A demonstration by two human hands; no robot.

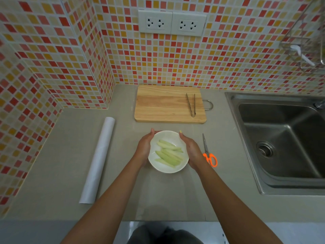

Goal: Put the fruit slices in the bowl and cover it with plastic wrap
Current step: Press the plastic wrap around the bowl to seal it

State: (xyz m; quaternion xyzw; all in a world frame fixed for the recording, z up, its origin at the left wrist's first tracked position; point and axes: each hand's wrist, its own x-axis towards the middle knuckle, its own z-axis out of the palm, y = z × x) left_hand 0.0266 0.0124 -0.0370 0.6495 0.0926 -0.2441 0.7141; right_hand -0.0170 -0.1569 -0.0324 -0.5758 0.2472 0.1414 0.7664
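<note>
The round white bowl [168, 152] sits on the grey counter [66, 155], with pale green fruit slices [169, 153] inside. The left hand [145, 147] cups it at 9 o'clock and the right hand [190, 149] at 3 o'clock, fingers curved around its sides. The long white roll of plastic wrap [97, 161] lies at 9 o'clock, running 12 to 6, nearer the left hand, with bare counter between.
</note>
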